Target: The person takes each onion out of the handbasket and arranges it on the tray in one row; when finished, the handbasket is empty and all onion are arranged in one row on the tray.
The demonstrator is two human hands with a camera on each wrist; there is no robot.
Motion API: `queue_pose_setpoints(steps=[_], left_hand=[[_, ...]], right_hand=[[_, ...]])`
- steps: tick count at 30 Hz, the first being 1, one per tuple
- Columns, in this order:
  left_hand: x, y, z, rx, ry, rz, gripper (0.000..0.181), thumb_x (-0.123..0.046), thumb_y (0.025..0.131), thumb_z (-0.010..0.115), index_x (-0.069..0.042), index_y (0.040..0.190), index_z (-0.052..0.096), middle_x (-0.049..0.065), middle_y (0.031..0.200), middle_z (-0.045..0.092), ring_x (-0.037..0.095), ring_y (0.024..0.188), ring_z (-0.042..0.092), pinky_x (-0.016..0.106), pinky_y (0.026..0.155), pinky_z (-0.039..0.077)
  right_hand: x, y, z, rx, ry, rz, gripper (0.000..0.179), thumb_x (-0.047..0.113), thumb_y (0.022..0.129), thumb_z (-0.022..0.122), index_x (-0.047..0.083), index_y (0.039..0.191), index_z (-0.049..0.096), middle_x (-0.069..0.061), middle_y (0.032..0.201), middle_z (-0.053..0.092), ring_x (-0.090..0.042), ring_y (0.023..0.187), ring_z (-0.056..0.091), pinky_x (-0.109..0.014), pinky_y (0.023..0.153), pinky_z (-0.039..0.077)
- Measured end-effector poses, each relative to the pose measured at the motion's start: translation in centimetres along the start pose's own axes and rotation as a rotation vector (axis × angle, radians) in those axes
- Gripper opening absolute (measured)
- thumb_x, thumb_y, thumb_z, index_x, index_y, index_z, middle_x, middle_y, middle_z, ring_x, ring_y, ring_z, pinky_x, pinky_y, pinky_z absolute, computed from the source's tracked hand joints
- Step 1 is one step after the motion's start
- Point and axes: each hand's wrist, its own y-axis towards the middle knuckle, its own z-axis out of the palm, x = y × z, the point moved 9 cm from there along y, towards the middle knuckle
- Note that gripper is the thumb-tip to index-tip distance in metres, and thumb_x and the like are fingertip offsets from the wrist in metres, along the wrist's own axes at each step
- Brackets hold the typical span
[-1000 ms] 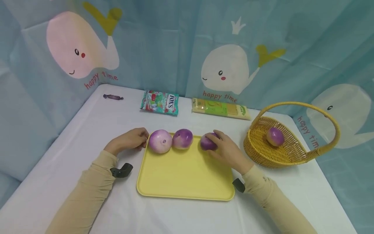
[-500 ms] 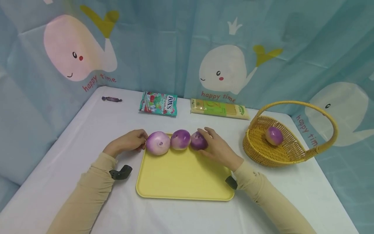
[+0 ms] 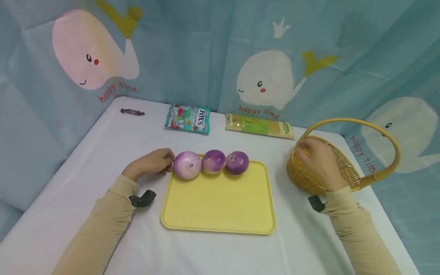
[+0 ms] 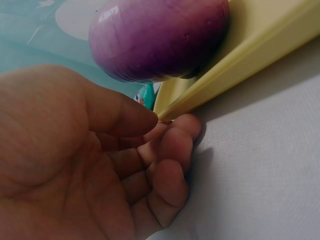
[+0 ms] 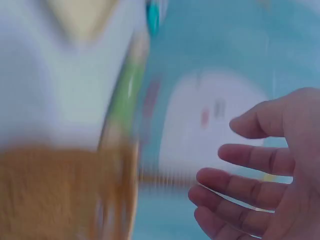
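My left hand (image 3: 156,162) pinches the back left corner of a yellow tray (image 3: 220,206) between thumb and fingers, which the left wrist view shows close up. Three round purple-and-white vegetables, like turnips, sit in a row along the tray's back edge: a large pale one (image 3: 187,165), a middle one (image 3: 213,161) and a darker one (image 3: 237,163). Over the left part of a wicker basket (image 3: 302,177) is my right hand (image 3: 319,160), holding nothing. Its fingers are spread apart in the right wrist view (image 5: 250,175). The hand hides much of the basket's inside.
Along the table's back lie a wrapped candy (image 3: 132,112), a green FOX'S candy bag (image 3: 187,118) and a long yellow-green packet (image 3: 260,126). The basket's tall handle (image 3: 381,133) arches up on the right. A blue printed curtain (image 3: 192,49) stands behind the table.
The right hand slid the darker turnip left against the middle one, let go, and moved right to the basket. The left hand stays at the tray corner.
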Motion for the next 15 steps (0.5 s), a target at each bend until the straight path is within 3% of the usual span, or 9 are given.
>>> queue_pose_setpoints(steps=[3, 7, 11, 15], left_hand=[[-0.3, 0.0, -0.3, -0.002, 0.015, 0.000, 0.028, -0.008, 0.096, 0.037, 0.005, 0.118, 0.049, 0.007, 0.082, 0.057, 0.015, 0.069, 0.052, 0.028, 0.066, 0.045], [-0.3, 0.0, -0.4, 0.001, 0.027, -0.006, 0.029, -0.008, 0.096, 0.038, 0.006, 0.119, 0.049, 0.007, 0.082, 0.058, 0.016, 0.069, 0.052, 0.028, 0.067, 0.045], [-0.2, 0.0, -0.1, 0.006, 0.026, -0.012, 0.031, -0.008, 0.096, 0.038, 0.007, 0.120, 0.049, 0.007, 0.082, 0.058, 0.015, 0.069, 0.052, 0.028, 0.067, 0.044], [-0.1, 0.0, 0.0, 0.007, 0.022, -0.012, 0.031, -0.008, 0.096, 0.038, 0.007, 0.121, 0.049, 0.007, 0.082, 0.058, 0.015, 0.068, 0.053, 0.028, 0.067, 0.044]], right_hand=[[-5.1, -0.2, -1.6, 0.030, -0.037, 0.107, 0.041, 0.023, 0.096, 0.050, -0.004, 0.127, 0.056, -0.032, 0.124, 0.057, -0.050, 0.108, 0.055, -0.063, 0.086, 0.044], [-9.8, -0.6, -0.7, 0.157, -0.057, 0.165, 0.056, 0.023, 0.096, 0.052, -0.006, 0.142, 0.039, -0.042, 0.136, 0.038, -0.059, 0.116, 0.042, -0.070, 0.091, 0.040], [-12.1, -0.9, 1.5, 0.306, -0.061, 0.165, 0.067, 0.029, 0.098, 0.052, -0.005, 0.149, 0.026, -0.043, 0.145, 0.024, -0.063, 0.125, 0.032, -0.072, 0.099, 0.033], [-12.6, -1.0, 2.7, 0.371, -0.050, 0.135, 0.068, 0.034, 0.099, 0.051, -0.004, 0.150, 0.026, -0.043, 0.143, 0.028, -0.061, 0.125, 0.038, -0.070, 0.101, 0.035]])
